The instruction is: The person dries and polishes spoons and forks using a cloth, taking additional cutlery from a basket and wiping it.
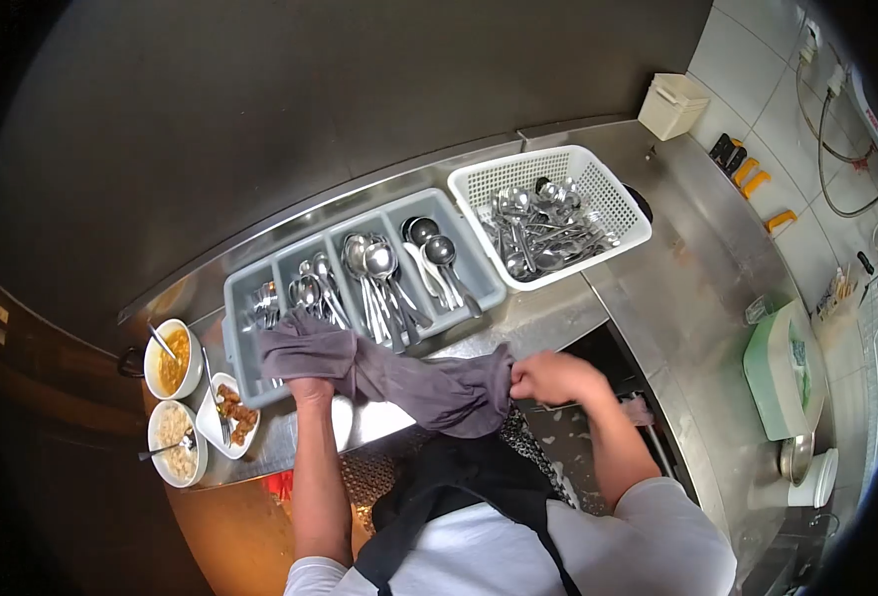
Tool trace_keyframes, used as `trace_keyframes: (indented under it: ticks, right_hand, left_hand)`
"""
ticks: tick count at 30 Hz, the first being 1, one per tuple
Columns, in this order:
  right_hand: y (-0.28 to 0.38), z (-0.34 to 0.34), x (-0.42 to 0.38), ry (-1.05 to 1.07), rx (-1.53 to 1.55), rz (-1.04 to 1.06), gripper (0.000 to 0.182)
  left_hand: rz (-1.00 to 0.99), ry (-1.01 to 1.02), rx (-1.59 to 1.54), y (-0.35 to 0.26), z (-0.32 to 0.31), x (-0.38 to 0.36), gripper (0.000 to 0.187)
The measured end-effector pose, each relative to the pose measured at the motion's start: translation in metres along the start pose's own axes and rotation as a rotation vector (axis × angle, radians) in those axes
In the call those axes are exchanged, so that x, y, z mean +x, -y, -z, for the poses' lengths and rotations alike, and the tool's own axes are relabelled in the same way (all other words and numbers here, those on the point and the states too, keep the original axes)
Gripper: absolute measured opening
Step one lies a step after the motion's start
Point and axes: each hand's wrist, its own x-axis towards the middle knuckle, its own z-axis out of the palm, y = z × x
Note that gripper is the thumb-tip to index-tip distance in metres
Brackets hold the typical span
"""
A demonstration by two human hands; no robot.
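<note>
Cloth point(429, 385), greyish-purple, partly over cutlery tray point(243, 348) | right hand point(558, 377) grasping one end | left hand point(311, 388) mostly covered by the other, grip I can't tell

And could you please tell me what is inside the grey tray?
The grey tray holds metal spoons, round ladles and, at its left end, partly hidden cutlery. The purple cloth hides part of the near side; whatever lies beneath cannot be seen.
</note>
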Motion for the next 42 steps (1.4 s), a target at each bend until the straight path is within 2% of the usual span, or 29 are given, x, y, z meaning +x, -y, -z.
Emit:
trace_keyframes:
  ticks: [1, 2, 4, 5, 7, 10, 13, 16, 17, 20, 23, 26, 30, 32, 33, 36, 37, 40, 41, 42]
  right_hand:
    - [-0.005, 0.021, -0.002, -0.080, 0.035, 0.007, 0.029]
    - [-0.026, 0.033, 0.007, -0.268, 0.038, 0.080, 0.029]
    - [-0.027, 0.080, 0.021, -0.479, 0.081, 0.019, 0.029]
    - [-0.036, 0.097, 0.040, -0.552, 0.130, -0.018, 0.029]
    - [-0.073, 0.116, 0.104, -0.657, -0.021, -0.103, 0.040]
    - [-0.072, 0.134, 0.159, -0.373, -0.325, -0.389, 0.058]
    - [-0.057, 0.133, 0.184, -0.375, -0.380, -0.484, 0.070]
    - [-0.035, 0.138, 0.191, -0.354, -0.344, -0.589, 0.073]
    - [-0.042, 0.134, 0.204, -0.369, -0.316, -0.590, 0.066]
    - [-0.043, 0.132, 0.214, -0.300, -0.235, -0.609, 0.055]
    - [-0.059, 0.118, 0.236, -0.407, -0.249, -0.624, 0.042]
    - [-0.061, 0.115, 0.242, -0.477, -0.168, -0.678, 0.040]
    - [-0.066, 0.115, 0.265, -0.454, -0.103, -0.757, 0.043]
    - [-0.064, 0.116, 0.268, -0.516, -0.024, -0.808, 0.044]
    - [-0.065, 0.117, 0.266, -0.545, 0.012, -0.832, 0.044]
    - [-0.064, 0.118, 0.252, -0.695, 0.233, -0.801, 0.047]
    - [-0.061, 0.109, 0.243, -0.869, 0.161, -0.701, 0.039]
    - [-0.107, 0.108, 0.280, -0.781, 0.037, -0.417, 0.025]
    - [-0.102, 0.109, 0.275, -0.839, 0.042, -0.379, 0.014]
    - [-0.096, 0.112, 0.270, -0.804, 0.297, -0.398, 0.011]
  left_hand:
    - [0.002, 0.062, 0.078, 0.016, 0.016, 0.007, 0.042]
    - [-0.054, 0.067, 0.192, 0.019, 0.014, 0.006, 0.041]
    - [-0.168, 0.072, 0.423, 0.023, 0.008, 0.002, 0.038]
    - [-0.120, 0.112, 0.352, 0.026, 0.017, 0.005, 0.035]
    - [-0.063, 0.066, 0.271, 0.022, 0.013, 0.002, 0.034]
    - [-0.076, 0.015, 0.244, 0.022, 0.007, 0.003, 0.034]
    - [-0.057, 0.083, 0.297, 0.027, 0.032, 0.012, 0.040]
    - [-0.094, 0.045, 0.363, 0.028, 0.027, 0.008, 0.039]
    - [-0.097, 0.095, 0.304, 0.022, 0.013, 0.003, 0.038]
    - [-0.023, 0.018, 0.220, 0.017, -0.006, -0.005, 0.035]
    - [-0.164, -0.075, 0.393, 0.027, 0.005, 0.003, 0.030]
    - [-0.147, -0.013, 0.330, 0.025, 0.005, 0.006, 0.026]
    - [-0.109, -0.043, 0.292, 0.023, -0.001, 0.004, 0.026]
    - [-0.090, -0.018, 0.265, 0.023, 0.003, 0.006, 0.030]
    - [-0.105, -0.048, 0.280, 0.024, 0.001, 0.006, 0.026]
    - [-0.091, -0.028, 0.274, 0.022, -0.001, 0.005, 0.025]
    - [-0.130, 0.027, 0.266, 0.024, 0.004, 0.008, 0.023]
    - [-0.065, 0.005, 0.240, 0.020, -0.001, 0.008, 0.021]
    - [-0.031, -0.019, 0.223, 0.019, -0.004, 0.008, 0.020]
    - [-0.030, -0.011, 0.226, 0.018, -0.003, 0.008, 0.019]
